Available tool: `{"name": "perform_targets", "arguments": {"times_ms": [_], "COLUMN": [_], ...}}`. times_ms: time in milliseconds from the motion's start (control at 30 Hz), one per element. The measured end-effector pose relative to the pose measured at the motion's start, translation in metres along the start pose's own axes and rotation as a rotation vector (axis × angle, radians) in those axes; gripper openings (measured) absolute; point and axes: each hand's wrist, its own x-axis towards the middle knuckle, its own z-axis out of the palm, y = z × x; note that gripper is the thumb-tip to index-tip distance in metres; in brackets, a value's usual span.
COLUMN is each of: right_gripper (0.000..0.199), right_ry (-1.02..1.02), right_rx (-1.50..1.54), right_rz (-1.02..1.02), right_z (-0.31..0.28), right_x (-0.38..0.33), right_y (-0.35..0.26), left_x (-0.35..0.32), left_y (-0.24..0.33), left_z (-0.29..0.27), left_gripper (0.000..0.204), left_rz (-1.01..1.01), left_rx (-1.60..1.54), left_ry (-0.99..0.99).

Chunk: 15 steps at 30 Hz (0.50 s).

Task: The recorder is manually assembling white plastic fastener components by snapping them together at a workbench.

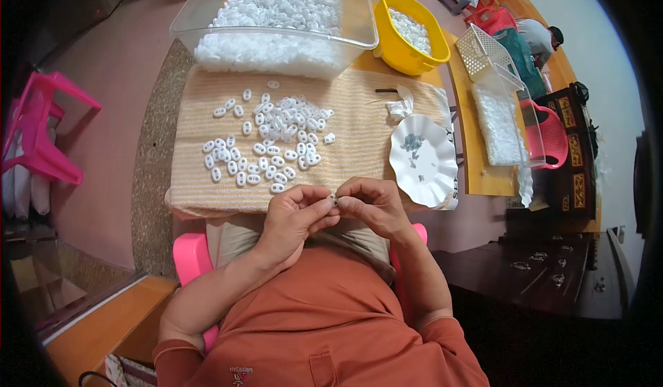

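Left hand: the left hand (293, 215) is closing its thumb and fingertips on a tiny piece (334, 198), at 6 o'clock from the loose white parts.
Right hand: the right hand (373, 204) is pinching the same tiny piece from the 3 o'clock side; the fingertips of both hands are meeting over it.
Piece in work: it is sitting between the two hands, just above the near edge of the cloth (359, 121); only a small grey-white speck is showing.
Loose parts: small white oval parts (273, 138) are lying scattered on the cloth, at 12 o'clock from the hands.
Bulk stock: a clear bin (186, 21) at 12 o'clock is holding a deep heap of the same white parts; a yellow tub (407, 59) at 1 o'clock is holding a smaller lot.
Small bits: a white scalloped plate (442, 173), at 2 o'clock from the hands, is carrying a few small grey bits.
Progress, as judged: one piece is being handled while dozens are waiting on the cloth, so most of the work appears to be remaining; which parts are finished cannot be told.
Hidden or unclear: the fingers are covering the piece, so its shape is not showing; the grey bits are too small to identify; the far end of the surface (483, 180) is running out toward the curved rim of the picture.
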Motion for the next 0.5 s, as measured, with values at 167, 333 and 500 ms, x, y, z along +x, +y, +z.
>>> {"name": "perform_targets", "arguments": {"times_ms": [167, 333, 500], "right_gripper": [0.013, 0.013, 0.014], "right_ry": [-0.003, 0.004, -0.026], "right_rx": [0.036, 0.105, 0.11], "right_rz": [0.028, 0.066, 0.049], "right_z": [0.0, -0.0014, -0.0029], "right_x": [0.0006, 0.0013, 0.0028], "right_y": [-0.0006, 0.0012, 0.0013], "left_x": [0.0016, 0.0017, 0.0019], "left_y": [-0.0014, -0.0006, 0.0005], "left_z": [-0.0022, -0.0011, -0.0007], "left_gripper": [0.014, 0.013, 0.013], "left_rz": [-0.004, -0.009, -0.012], "left_rx": [0.022, 0.044, 0.049], "left_ry": [-0.027, -0.018, -0.01]}}
